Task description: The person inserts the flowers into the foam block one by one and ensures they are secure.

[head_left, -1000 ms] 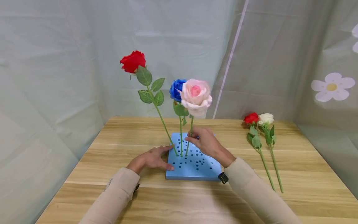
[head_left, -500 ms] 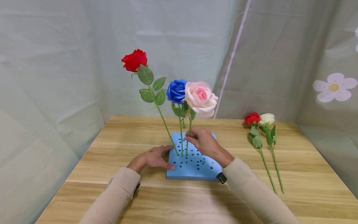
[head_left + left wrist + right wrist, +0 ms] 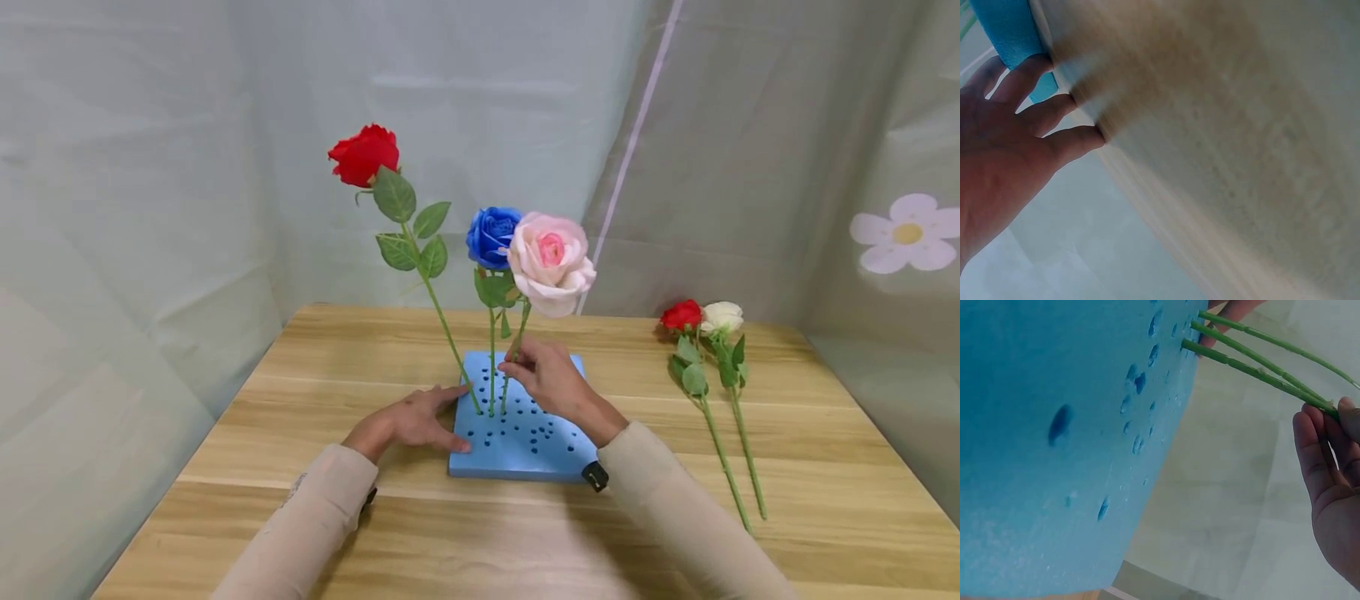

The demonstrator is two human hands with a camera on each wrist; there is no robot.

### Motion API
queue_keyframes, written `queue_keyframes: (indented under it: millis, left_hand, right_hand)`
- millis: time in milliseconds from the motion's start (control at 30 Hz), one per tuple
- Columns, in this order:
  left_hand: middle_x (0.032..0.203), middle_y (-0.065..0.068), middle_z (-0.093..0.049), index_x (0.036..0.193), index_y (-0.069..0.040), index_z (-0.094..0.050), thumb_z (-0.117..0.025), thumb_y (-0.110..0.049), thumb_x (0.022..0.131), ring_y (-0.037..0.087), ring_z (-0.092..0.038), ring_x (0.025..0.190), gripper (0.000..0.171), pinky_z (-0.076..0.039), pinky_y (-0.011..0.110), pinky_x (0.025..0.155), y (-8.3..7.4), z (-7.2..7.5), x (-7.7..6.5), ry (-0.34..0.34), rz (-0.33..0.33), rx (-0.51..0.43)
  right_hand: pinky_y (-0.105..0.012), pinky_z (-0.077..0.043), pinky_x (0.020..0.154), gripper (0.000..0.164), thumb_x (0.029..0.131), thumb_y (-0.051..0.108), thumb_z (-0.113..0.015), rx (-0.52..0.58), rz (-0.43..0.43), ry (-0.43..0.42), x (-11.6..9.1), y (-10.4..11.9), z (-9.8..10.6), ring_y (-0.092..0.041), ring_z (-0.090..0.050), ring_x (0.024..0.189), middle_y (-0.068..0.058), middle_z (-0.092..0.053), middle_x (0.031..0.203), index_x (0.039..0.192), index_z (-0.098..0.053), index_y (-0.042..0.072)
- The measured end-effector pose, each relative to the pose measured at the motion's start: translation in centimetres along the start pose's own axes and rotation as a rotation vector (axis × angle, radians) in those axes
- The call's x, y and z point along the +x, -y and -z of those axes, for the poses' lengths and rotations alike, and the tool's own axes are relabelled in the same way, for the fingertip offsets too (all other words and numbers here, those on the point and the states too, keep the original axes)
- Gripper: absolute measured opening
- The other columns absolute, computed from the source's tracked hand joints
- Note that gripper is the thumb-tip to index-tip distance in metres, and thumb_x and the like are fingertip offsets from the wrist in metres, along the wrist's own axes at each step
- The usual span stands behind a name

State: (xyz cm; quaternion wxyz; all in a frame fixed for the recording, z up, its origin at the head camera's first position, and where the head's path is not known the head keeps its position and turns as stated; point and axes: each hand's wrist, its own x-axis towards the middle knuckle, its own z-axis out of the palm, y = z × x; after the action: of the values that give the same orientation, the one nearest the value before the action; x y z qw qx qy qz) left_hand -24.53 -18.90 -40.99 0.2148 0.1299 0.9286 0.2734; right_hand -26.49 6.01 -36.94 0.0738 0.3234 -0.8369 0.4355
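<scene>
A blue foam board [image 3: 517, 460] full of holes lies on the table. Three artificial roses stand in it: a red rose [image 3: 365, 156] leaning left, a blue rose [image 3: 493, 239] nearly upright, and a pale pink rose [image 3: 552, 265] tilted right. My right hand [image 3: 551, 379] pinches the pink rose's stem between thumb and fingers, partway up; the right wrist view shows that stem [image 3: 1247, 370] entering a hole beside two others. With fingers spread, my left hand [image 3: 416, 419] rests against the board's left edge, thumb and index finger on it; in the left wrist view its fingers [image 3: 1041, 112] are extended.
On the right of the wooden table [image 3: 300, 517] lie another red rose [image 3: 682, 315] and a white rose [image 3: 722, 318], stems toward me. Pale fabric walls [image 3: 150, 167] enclose the back and sides; a flower print [image 3: 906, 234] shows on the right one.
The pink rose's head has shifted right, its stem now tilting right in my right hand's pinch. The blue rose's head swayed left, then right. My left hand stays on the board.
</scene>
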Motion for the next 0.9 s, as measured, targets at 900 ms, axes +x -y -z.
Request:
queue_keyframes:
  millis: [900]
  left_hand:
    - [0.158, 0.017, -0.033, 0.156, -0.021, -0.036, -0.084, -0.055, 0.074, 0.041, -0.022, 0.147, 0.101, -0.024, 0.058, 0.115, 0.2, 0.0, 0.2, 0.003, -0.021, -0.01]
  right_hand:
    - [-0.026, -0.047, 0.052, 0.005, 0.096, 0.009, -0.068, -0.046, 0.04, 0.049, 0.8, 0.9, 2.6, -0.011, -0.054, 0.06, 0.003, -0.065, 0.072, 0.092, -0.066, 0.007]
